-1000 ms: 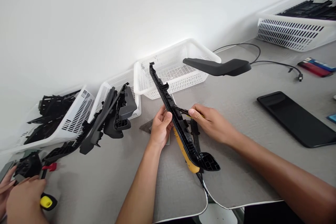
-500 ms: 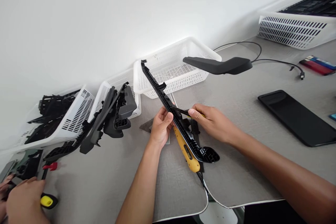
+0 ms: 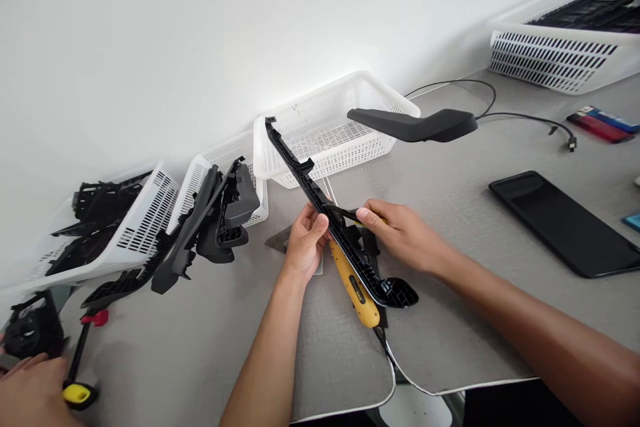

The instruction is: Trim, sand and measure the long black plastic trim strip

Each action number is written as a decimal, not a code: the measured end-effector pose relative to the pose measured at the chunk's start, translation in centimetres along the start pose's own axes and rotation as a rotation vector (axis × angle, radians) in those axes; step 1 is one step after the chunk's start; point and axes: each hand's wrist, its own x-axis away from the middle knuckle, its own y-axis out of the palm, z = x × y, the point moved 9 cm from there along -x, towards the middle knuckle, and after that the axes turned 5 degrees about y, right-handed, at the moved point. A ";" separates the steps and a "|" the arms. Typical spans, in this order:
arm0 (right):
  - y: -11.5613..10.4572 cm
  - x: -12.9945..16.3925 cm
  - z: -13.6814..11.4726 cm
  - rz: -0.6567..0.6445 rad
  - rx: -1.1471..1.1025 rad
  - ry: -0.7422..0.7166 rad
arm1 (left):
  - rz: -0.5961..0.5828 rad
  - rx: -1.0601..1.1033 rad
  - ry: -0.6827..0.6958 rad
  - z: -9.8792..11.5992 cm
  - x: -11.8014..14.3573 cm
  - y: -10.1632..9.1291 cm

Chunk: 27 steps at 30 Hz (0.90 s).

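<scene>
Over the last second the long black plastic strip (image 3: 325,213) has swung: its far tip has dropped and moved left, so it now points at the near left corner of the middle white basket (image 3: 330,123) instead of standing higher in front of it. Its broad near end (image 3: 395,293) has settled lower over the yellow-handled tool (image 3: 356,287). Both of my grips look unchanged. I read this as a re-angling of the part in hand, not a release or a fresh grasp.

My left hand (image 3: 306,243) is clamped on the strip at mid-length, thumb and fingers pinching its edge. My right hand (image 3: 400,233) is closed on a thin dark piece (image 3: 345,213) with a yellowish bit by the fingertips; its tip meets the strip just beside the left thumb. I cannot tell whether this is a tool or a clip.

The strip is held clear of the counter (image 3: 465,200), tilted, far end high. It is narrow, ribbed, with small tabs along one edge and a latticed paddle at the near end.

At far left a co-worker's hand (image 3: 30,393) has shifted and now lies beside a yellow-capped screwdriver (image 3: 75,373). A black phone (image 3: 565,223) lies well apart to the right.
</scene>
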 end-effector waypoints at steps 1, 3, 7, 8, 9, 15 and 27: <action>0.0 0.0 0.1 0.001 0.007 0.006 | 0.001 0.000 0.001 0.0 0.0 0.0; -0.2 0.0 0.3 0.034 0.029 0.027 | -0.001 -0.001 0.007 0.0 0.0 -0.1; -0.4 -0.1 0.1 0.044 0.033 0.011 | -0.006 0.007 0.007 -0.1 0.0 -0.1; -0.3 0.0 0.0 0.028 0.031 0.000 | -0.007 0.009 0.006 -0.1 0.0 -0.1; -0.2 0.0 0.0 0.020 0.034 -0.006 | -0.007 0.009 0.006 -0.1 0.0 -0.1; -0.8 0.0 0.2 0.078 0.052 0.009 | -0.010 0.000 0.002 -0.1 0.0 0.0; -0.5 0.0 -0.1 0.039 0.044 0.001 | -0.007 -0.005 -0.006 -0.2 0.0 -0.2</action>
